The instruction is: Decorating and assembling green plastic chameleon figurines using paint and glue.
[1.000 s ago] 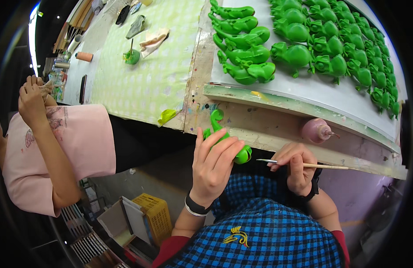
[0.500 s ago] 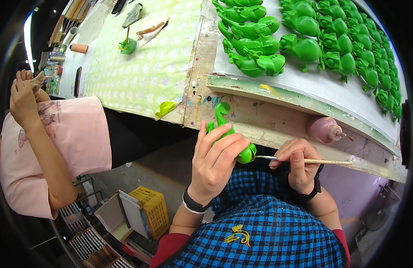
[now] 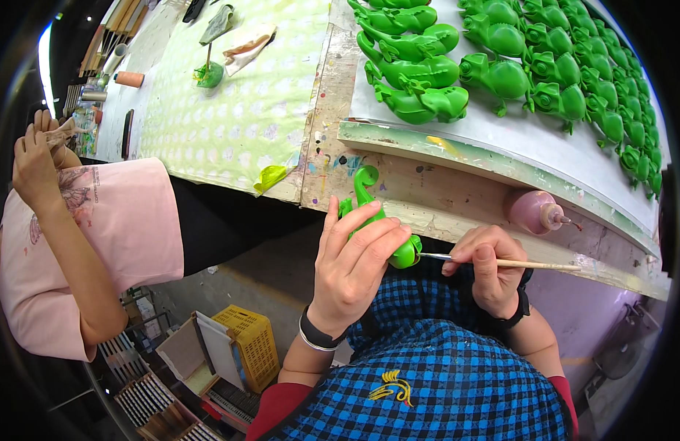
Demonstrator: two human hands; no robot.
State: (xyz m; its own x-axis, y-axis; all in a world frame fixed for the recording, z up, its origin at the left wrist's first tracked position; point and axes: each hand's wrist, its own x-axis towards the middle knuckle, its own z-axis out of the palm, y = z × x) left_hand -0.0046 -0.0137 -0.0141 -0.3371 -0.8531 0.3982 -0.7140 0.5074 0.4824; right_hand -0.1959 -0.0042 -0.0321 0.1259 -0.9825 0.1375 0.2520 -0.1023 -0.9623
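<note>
A glossy bright-green plastic chameleon figure with a curled tail [image 3: 378, 220] sits inside the left hand [image 3: 352, 268], whose fingers [image 3: 369, 239] wrap over its back from above, closed around the body so that only the curled tail sticks up beyond them and the head pokes out at the right, just below the edge of the paint-stained wooden tabletop [image 3: 398, 184]. The left hand rises from the lower edge, wrist bent back, a dark band on the wrist. The right hand [image 3: 490, 268] lies just right of the figure, its fingers pinched shut on a thin wooden-handled paintbrush [image 3: 501, 262] held nearly level, the tip touching the figure's head. Above the figure on the tabletop, a white board [image 3: 531, 140] carries rows of identical green chameleon figures [image 3: 501, 66], and a small pink squeeze bottle [image 3: 534, 212] lies on its side to the upper right. Left of the figure, another person in a pink shirt [image 3: 97, 235] sits with hands raised.
</note>
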